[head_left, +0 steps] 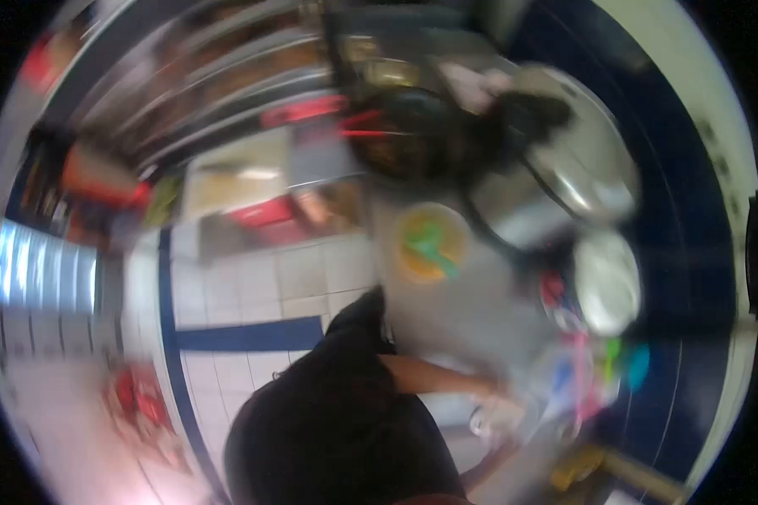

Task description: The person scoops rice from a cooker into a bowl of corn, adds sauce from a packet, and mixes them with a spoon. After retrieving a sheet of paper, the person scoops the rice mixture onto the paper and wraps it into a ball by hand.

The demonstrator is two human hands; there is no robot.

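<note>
Heavy motion blur covers the view. My left hand [499, 404] is at the lower right, at the end of a bare forearm reaching over the grey counter [480, 303]. Just below it my right hand [507, 444] comes in from the bottom, its fingers smeared. A small whitish round thing [480, 422] lies at or between the hands; what it is cannot be made out. Beyond the hands, on the counter, sits a yellow-orange bowl [411, 263] with a green utensil [429, 246] in it.
A dark pan [408, 139] and a large metal pot [581, 160] are at the upper right. White plates or a bowl [606, 282] stand near the blue wall. Colourful utensils [581, 370] are right of the hands. A cutting board [236, 177] lies at upper left.
</note>
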